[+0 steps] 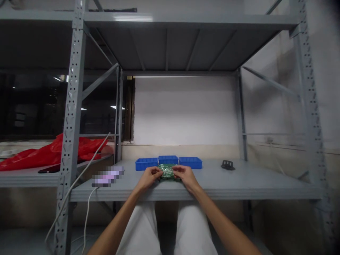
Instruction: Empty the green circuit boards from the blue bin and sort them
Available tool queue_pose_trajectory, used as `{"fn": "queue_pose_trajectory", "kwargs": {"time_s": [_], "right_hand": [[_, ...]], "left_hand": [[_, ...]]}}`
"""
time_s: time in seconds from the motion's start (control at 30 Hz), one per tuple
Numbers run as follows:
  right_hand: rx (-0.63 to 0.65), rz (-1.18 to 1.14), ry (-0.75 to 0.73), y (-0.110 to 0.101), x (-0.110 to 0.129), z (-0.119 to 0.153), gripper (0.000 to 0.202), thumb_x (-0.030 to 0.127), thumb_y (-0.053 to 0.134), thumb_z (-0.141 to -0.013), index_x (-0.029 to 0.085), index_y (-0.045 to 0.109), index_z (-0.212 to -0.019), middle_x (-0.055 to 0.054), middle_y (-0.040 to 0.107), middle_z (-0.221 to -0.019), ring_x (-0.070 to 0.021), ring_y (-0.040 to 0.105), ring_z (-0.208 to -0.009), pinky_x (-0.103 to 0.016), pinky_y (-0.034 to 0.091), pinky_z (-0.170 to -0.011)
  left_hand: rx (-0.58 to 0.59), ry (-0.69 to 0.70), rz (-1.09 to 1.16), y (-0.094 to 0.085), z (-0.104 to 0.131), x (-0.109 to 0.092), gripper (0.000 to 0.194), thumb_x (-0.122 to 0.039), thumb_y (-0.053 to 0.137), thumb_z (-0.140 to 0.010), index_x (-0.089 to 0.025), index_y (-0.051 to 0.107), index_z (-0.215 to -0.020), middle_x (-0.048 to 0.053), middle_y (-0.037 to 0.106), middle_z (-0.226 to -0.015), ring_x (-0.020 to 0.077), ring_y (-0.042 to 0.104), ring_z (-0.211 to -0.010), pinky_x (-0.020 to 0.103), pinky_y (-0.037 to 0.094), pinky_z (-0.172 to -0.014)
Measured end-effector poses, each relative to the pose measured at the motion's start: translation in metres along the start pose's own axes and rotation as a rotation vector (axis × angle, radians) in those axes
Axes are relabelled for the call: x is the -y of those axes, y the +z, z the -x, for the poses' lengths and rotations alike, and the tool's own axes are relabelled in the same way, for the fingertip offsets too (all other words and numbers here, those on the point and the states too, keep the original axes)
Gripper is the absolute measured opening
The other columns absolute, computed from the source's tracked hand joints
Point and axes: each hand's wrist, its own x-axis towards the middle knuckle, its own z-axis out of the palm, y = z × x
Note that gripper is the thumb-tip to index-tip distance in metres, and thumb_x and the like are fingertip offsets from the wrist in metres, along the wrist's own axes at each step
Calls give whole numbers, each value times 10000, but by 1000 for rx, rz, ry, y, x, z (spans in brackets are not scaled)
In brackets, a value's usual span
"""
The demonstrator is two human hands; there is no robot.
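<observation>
A small green packet (167, 171) with a shiny, clear-looking surface is held up just above the front part of the grey shelf (228, 184). My left hand (151, 177) pinches its left edge between thumb and fingers. On the other side, my right hand (186, 176) grips the right edge in the same way. What the packet contains is too small to make out. Right behind it stand three blue plastic bins: a left bin (146, 164), a middle bin (168, 159) and a right bin (190, 163).
A black slotted object (227, 164) lies to the right on the shelf. To the left is a blurred-out phone-like device (108, 176) with a white cable (87, 216). A perforated upright (70, 106) separates off red sheeting (50, 152). An upper shelf (186, 19) spans overhead.
</observation>
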Motion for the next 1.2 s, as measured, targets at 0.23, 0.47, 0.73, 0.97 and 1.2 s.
{"fn": "queue_pose_trajectory", "kwargs": {"time_s": [0.23,0.47,0.73,0.97,1.2], "right_hand": [[40,45,-3,0,-1,1,215,254,785,-559,152,755,-746,-33,687,-665,-131,577,-577,-266,467,-582],[-57,-18,104,-3,-1,-14,94,154,681,-536,133,713,-622,-5,646,-580,-96,548,-498,-221,432,-512],[-11,-134,182,-2,14,-54,313,225,803,-585,192,687,-874,-33,726,-834,-179,702,-717,-327,572,-705],[159,113,51,-27,2,-29,284,369,778,-644,152,727,-820,-48,719,-710,-171,663,-655,-304,525,-651],[78,840,-428,-40,6,-15,129,277,674,-751,223,763,-828,-59,735,-862,-227,625,-820,-365,458,-785]], "left_hand": [[-2,20,-4,0,2,-4,405,-527,715,-674,-133,635,-727,18,610,-642,122,508,-598,223,334,-553],[-44,29,-41,0,-1,-2,401,-536,638,-735,-135,637,-720,8,594,-613,113,478,-564,228,324,-539],[-47,21,-69,0,-3,1,375,-513,628,-731,-140,629,-699,10,589,-598,111,466,-547,230,313,-522],[-50,7,-88,1,0,-3,314,-463,614,-717,-151,611,-677,-9,564,-572,109,453,-538,223,301,-513],[-43,8,-108,1,-2,0,291,-446,598,-714,-157,607,-688,-9,562,-586,113,457,-548,224,309,-529]]}}
